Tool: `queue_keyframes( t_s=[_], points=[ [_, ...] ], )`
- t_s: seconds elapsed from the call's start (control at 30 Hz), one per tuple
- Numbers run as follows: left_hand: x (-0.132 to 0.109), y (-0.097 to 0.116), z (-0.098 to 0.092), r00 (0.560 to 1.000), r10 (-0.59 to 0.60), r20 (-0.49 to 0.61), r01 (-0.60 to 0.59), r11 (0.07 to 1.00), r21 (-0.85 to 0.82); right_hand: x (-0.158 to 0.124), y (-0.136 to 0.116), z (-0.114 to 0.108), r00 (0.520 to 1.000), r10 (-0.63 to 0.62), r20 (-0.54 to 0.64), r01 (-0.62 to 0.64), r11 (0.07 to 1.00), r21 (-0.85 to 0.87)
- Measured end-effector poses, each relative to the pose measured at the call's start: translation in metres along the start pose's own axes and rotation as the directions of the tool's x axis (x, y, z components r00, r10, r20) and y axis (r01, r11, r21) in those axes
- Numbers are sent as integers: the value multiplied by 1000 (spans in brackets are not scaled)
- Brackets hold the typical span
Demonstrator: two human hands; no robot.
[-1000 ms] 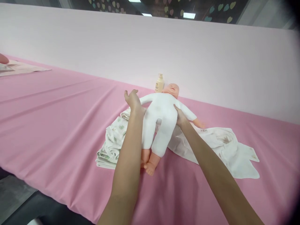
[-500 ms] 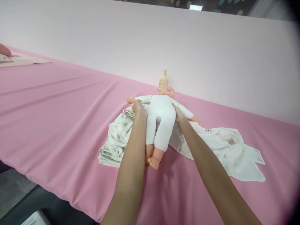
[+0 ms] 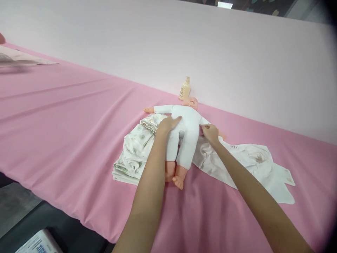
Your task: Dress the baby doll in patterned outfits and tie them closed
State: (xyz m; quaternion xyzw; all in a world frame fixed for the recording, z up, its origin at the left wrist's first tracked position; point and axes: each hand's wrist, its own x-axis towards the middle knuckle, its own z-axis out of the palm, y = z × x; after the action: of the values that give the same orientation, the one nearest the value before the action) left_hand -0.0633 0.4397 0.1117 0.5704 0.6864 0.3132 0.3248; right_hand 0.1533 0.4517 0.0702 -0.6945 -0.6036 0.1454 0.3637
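On the pink sheet (image 3: 79, 105): the doll (image 3: 187, 117) lies on its back, head just beside the pump bottle (image 3: 185, 90).
Left hand (image 3: 167, 123): laid over the doll's waist, thumb spread; whether I grasp it, I cannot tell.
Right hand (image 3: 210, 132): I pinch the doll's sleeve (image 3: 204, 121).
Doll's sides: folded printed cloths (image 3: 135, 147) on my left, white garment (image 3: 254, 160) on my right.

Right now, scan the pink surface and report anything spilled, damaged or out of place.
No spill or damage shows. Only untidiness stands out: the white garment lies rumpled right of the doll as pictured, and the green-patterned cloths to its left are loosely bunched on top, over neater folds below.
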Motion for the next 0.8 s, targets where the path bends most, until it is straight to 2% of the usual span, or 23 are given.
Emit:
queue_keyframes(
  t_s=[0.07, 0.13, 0.2, 0.3, 0.37, 0.47, 0.53, 0.6, 0.67, 0.7, 0.73, 0.77, 0.8],
  points=[
    [-4, 3, -3, 1000, -7, 9, 7, 998, 68, -11, 20, -30, 996, -66, 63, 73, 989, -125],
    [-8, 10, -7, 1000, -4, -9, 5, 987, 159, -21, 45, -60, 974, -124, 192, 194, 892, -408],
    [-16, 23, -13, 999, 22, -24, -15, 962, 272, -27, 74, -85, 969, -94, 230, 214, 784, -582],
    [-37, 53, -22, 993, 120, -14, -106, 924, 368, -36, 112, -111, 974, -15, 227, 155, 775, -612],
    [-56, 74, -23, 974, 224, 17, -216, 912, 348, -45, 127, -122, 981, -19, 191, 134, 781, -610],
    [-82, 98, -9, 927, 361, 103, -375, 886, 273, -70, 123, -138, 980, -142, 136, 196, 784, -589],
    [-96, 106, 10, 872, 425, 244, -481, 838, 258, -94, 106, -151, 954, -283, 102, 294, 805, -515],
    [-107, 110, 32, 812, 412, 413, -545, 790, 281, -125, 83, -169, 918, -395, 31, 366, 814, -451],
    [-118, 111, 49, 772, 340, 538, -562, 760, 326, -160, 61, -192, 882, -470, -32, 410, 801, -436],
    [-124, 113, 54, 739, 311, 597, -580, 745, 329, -179, 53, -205, 843, -537, -31, 474, 768, -432],
    [-133, 116, 58, 664, 327, 672, -634, 724, 273, -198, 46, -219, 796, -601, -68, 518, 735, -438],
    [-143, 120, 59, 521, 390, 759, -714, 686, 138, -218, 42, -234, 774, -625, -106, 521, 722, -455],
    [-156, 125, 59, 309, 478, 822, -774, 629, -75, -237, 40, -248, 775, -621, -115, 514, 726, -457]
  ],
)
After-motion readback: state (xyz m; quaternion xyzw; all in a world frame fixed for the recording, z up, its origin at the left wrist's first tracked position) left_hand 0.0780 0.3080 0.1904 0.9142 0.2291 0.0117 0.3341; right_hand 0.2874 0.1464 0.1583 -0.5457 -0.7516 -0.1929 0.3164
